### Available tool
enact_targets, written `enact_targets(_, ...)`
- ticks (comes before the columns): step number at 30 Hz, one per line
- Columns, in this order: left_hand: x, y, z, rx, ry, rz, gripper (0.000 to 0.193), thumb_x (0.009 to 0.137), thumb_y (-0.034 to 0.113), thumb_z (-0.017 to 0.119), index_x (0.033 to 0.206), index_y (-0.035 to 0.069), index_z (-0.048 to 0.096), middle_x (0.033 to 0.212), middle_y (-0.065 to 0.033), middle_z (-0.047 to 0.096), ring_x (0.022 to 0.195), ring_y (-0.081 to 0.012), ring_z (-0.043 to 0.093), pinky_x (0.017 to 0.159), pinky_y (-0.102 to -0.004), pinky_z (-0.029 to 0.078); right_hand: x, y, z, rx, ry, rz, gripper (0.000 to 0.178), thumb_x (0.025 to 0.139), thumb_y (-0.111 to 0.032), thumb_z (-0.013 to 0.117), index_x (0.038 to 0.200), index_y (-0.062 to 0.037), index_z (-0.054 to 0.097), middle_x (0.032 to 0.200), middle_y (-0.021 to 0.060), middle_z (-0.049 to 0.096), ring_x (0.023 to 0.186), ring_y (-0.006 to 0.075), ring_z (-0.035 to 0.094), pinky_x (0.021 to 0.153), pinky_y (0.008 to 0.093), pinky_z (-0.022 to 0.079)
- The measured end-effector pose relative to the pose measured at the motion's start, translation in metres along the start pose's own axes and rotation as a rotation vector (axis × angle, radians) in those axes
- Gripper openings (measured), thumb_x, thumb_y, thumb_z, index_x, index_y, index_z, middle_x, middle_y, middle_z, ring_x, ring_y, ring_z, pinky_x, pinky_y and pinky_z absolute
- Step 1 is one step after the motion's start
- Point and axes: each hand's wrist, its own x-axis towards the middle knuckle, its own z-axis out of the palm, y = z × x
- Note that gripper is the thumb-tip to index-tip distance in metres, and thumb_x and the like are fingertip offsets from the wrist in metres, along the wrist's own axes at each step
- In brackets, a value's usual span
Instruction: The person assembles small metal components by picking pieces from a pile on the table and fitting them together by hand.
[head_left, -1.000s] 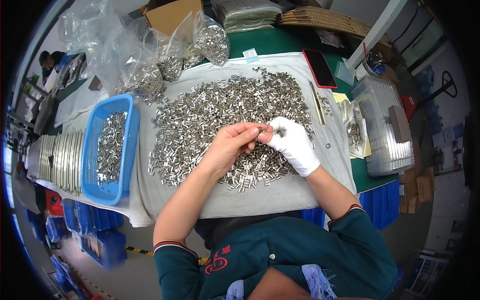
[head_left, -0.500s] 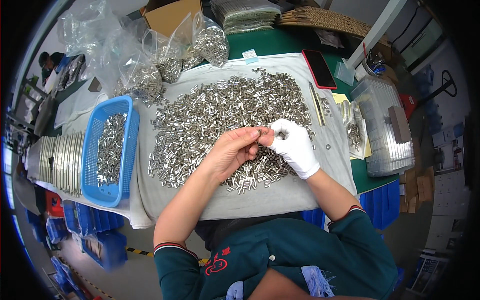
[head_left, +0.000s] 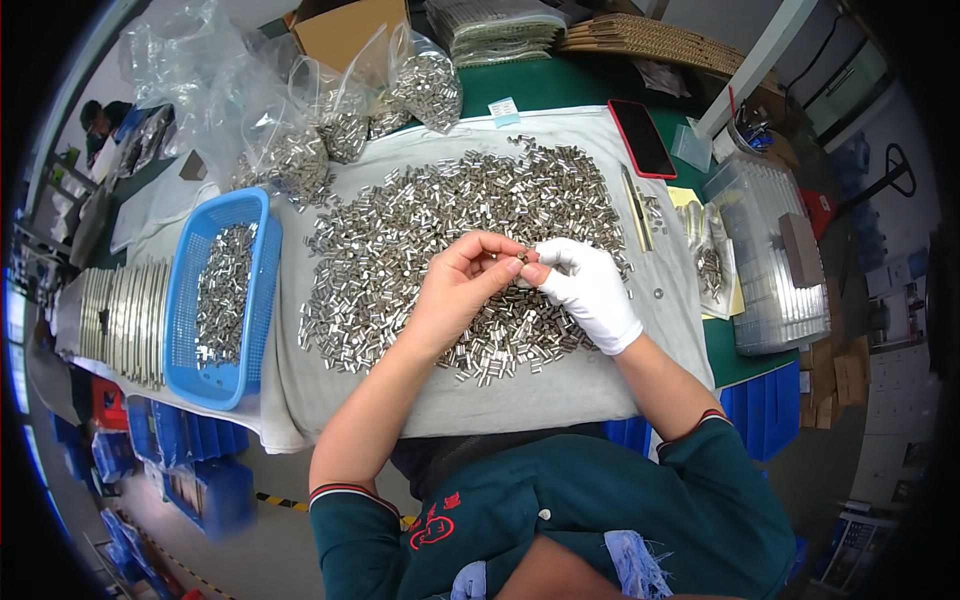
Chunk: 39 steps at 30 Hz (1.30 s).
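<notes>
A wide heap of small shiny metal cylinders [head_left: 400,230] covers the grey cloth [head_left: 390,405] in front of me. Over the heap's right half, my bare left hand [head_left: 455,295] meets my right hand [head_left: 592,298], which wears a white glove with bare thumb and fingertips showing. Thumb and forefinger of each are pinched together around one small metal cylinder [head_left: 523,257], mostly hidden by the fingertips. The remaining left fingers curl inward toward the palm.
On the left stands a blue plastic basket [head_left: 268,300] with more cylinders. Clear bags of cylinders [head_left: 428,88] stand behind the heap. To the right lie a red-edged phone [head_left: 642,140], tweezers [head_left: 636,210] and a small bag of parts [head_left: 710,265], beside stacked clear trays [head_left: 765,250].
My left hand has turned, its forefinger now arching over the top and its other fingers tucked in. The fingertips of both hands have shifted slightly and stay together.
</notes>
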Motion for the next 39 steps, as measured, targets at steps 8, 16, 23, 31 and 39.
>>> enact_targets(8,-0.005,0.006,0.003,0.694,0.038,0.44,0.016,0.075,0.009,0.064,0.09,0.005,0.06,0.082,-0.0032,0.053,0.067,-0.0086,0.051,0.06,-0.0206,0.043,0.002,0.0,-0.009,0.307,-0.206,0.299,0.024,0.082,-0.029,0.056,0.084,-0.0042,0.057,0.064,-0.0003,0.053,0.048,0.0015,0.039,0.042,0.0159,0.031)
enact_targets(16,0.002,0.019,-0.037,1.59,0.308,0.284,0.023,0.069,0.016,0.066,0.088,0.005,0.061,0.076,-0.0076,0.056,0.077,-0.0247,0.049,0.071,-0.0338,0.04,0.015,0.026,-0.015,1.389,-0.382,0.727,0.022,0.087,-0.026,0.047,0.093,-0.0058,0.052,0.072,0.0006,0.052,0.045,0.0008,0.035,0.033,0.0125,0.024)
enact_targets(23,0.007,0.008,-0.038,1.439,0.097,0.323,0.012,0.07,0.01,0.061,0.081,0.005,0.06,0.074,-0.0081,0.056,0.074,-0.0251,0.05,0.069,-0.0343,0.041,0.016,0.029,-0.015,1.571,-0.503,0.778,0.024,0.088,-0.024,0.044,0.09,-0.0031,0.056,0.075,0.0024,0.052,0.051,0.0039,0.038,0.038,0.0151,0.03)
enact_targets(31,0.007,0.007,-0.025,1.26,0.116,0.409,0.011,0.072,0.013,0.06,0.08,0.006,0.061,0.077,-0.0071,0.056,0.077,-0.0243,0.051,0.07,-0.0344,0.042,0.012,0.007,-0.012,1.202,-0.249,0.643,0.021,0.086,-0.019,0.045,0.098,-0.0032,0.053,0.08,0.005,0.054,0.056,0.0057,0.043,0.041,0.0157,0.033)
enact_targets(39,0.003,0.008,-0.01,0.703,0.066,0.28,0.014,0.074,0.011,0.062,0.086,0.006,0.061,0.079,-0.0053,0.056,0.078,-0.02,0.052,0.069,-0.0291,0.042,0.007,0.006,-0.01,0.741,-0.267,0.486,0.018,0.084,-0.02,0.055,0.093,-0.0041,0.053,0.076,-0.0001,0.054,0.054,0.0001,0.039,0.04,0.0121,0.029)
